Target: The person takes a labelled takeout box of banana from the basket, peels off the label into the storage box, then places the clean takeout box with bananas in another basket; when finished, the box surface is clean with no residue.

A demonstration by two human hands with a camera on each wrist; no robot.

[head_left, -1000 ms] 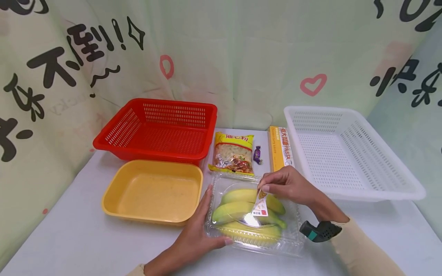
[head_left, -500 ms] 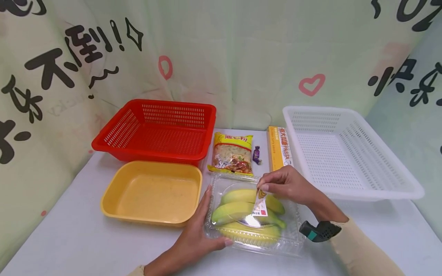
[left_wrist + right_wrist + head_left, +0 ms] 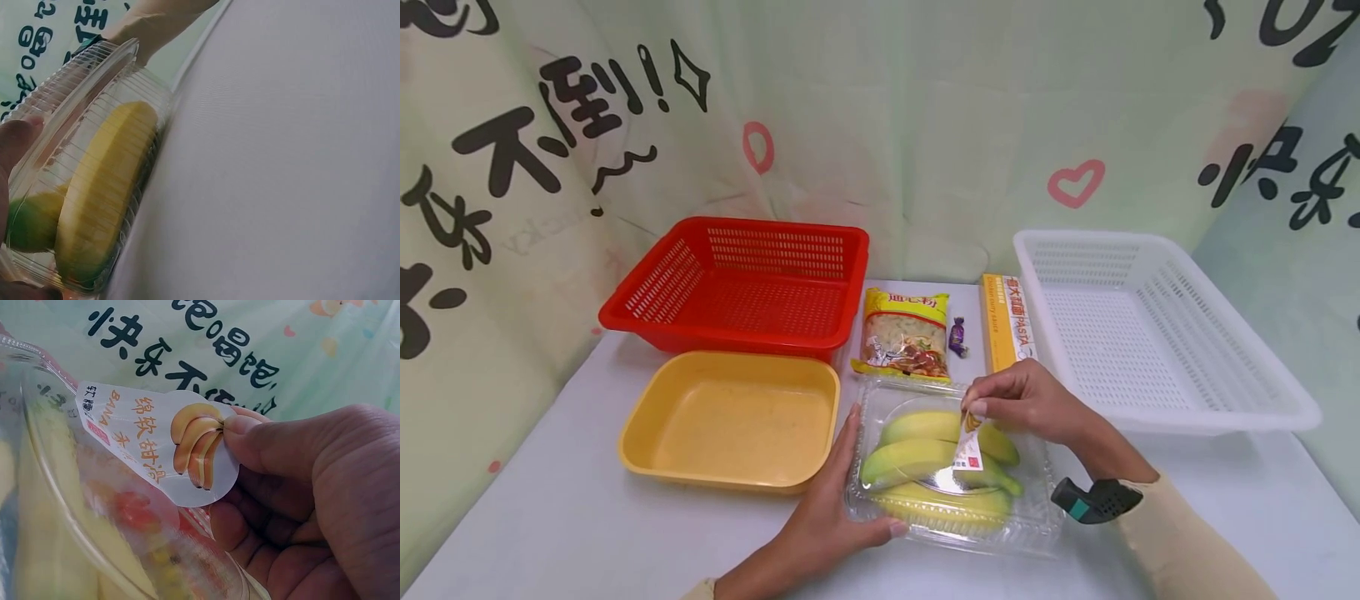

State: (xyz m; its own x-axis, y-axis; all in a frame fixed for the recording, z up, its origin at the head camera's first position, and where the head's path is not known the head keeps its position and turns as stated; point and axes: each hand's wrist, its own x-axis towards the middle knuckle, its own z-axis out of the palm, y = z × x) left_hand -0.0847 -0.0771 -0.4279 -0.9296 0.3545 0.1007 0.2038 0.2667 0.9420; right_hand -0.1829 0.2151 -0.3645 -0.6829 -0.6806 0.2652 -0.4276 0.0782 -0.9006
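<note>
A clear plastic clamshell box [image 3: 1037,525] with several yellow-green bananas [image 3: 910,461] inside lies at the table's near middle in the head view. My left hand [image 3: 830,496] grips its left side, fingers along the edge and thumb on the near rim. Between thumb and forefinger, my right hand [image 3: 1026,402] pinches the upper end of a white banana sticker [image 3: 967,450] above the lid. The right wrist view shows that sticker [image 3: 156,447] with its wide printed end raised and its narrow end against the plastic. In the left wrist view, a banana [image 3: 106,194] shows through the ribbed side.
Left of the box stands a yellow tub [image 3: 730,417], with a red basket [image 3: 737,292] behind it. Beyond the box lie a pasta bag [image 3: 906,333], a purple-wrapped candy [image 3: 957,337] and a pasta box [image 3: 1007,321]. A white basket [image 3: 1120,350] stands at right.
The right hand and the sticker's lower end have shifted slightly to the right; the sticker looks narrower from above. The left hand and the box stay nearly in place.
</note>
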